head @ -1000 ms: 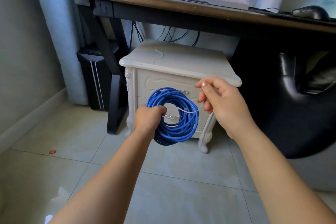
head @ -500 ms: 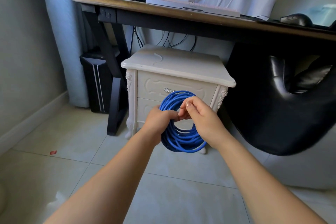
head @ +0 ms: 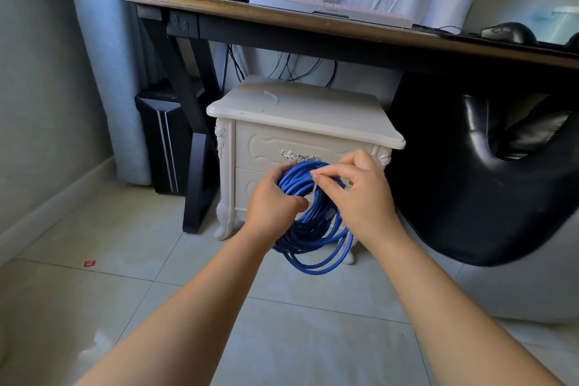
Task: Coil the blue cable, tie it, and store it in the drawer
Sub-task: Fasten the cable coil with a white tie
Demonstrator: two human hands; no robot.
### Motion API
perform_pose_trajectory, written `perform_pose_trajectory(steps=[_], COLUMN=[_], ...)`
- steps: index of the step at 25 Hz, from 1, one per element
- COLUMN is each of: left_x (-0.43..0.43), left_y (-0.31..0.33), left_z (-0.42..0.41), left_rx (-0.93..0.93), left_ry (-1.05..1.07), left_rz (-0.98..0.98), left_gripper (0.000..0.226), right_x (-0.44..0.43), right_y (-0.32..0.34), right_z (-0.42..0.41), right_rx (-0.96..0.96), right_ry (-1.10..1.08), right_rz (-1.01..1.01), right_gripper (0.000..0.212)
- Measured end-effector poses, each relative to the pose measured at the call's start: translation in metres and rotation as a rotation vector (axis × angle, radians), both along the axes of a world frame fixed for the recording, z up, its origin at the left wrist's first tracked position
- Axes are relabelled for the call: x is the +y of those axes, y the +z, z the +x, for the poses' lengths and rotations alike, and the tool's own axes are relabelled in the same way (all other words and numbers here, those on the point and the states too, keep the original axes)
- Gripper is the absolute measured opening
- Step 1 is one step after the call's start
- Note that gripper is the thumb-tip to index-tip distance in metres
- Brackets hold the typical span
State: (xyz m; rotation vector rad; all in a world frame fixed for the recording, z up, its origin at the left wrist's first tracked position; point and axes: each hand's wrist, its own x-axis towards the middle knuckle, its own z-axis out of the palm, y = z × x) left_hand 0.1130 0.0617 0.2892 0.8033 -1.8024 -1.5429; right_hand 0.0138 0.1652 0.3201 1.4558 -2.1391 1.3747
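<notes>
Cable [head: 316, 238], coiled before the closed drawer [head: 266, 144] with the left hand's [head: 272, 200] grip wrapped round it, may spring loose if the right hand [head: 360, 194], pinching the white tie [head: 313, 186], slips.

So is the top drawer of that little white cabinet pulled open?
No, the top drawer sits flush in the white cabinet, shut, behind the blue cable.
</notes>
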Motion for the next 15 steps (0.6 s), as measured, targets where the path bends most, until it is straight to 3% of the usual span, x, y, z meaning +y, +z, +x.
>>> perform_pose_trajectory(steps=[2,8,15], left_x=[-0.0007,0.0031,0.0047], left_y=[0.0005,0.0014,0.0027], left_z=[0.0022,0.0034,0.0029], left_rx=[-0.013,0.011,0.055], left_ry=[-0.051,-0.154,-0.185], left_rz=[-0.061,-0.121,-0.167], left_gripper=[0.068,0.071,0.074], right_x=[0.0003,-0.0039,-0.0038], right_y=[0.0056,0.0093,0.0110], right_z=[-0.0021,-0.0043,-0.0076], right_rx=[-0.058,-0.553,-0.631], right_ry=[-0.012,0.155,0.178], right_rz=[0.013,0.125,0.079], right_gripper=[0.003,0.013,0.007])
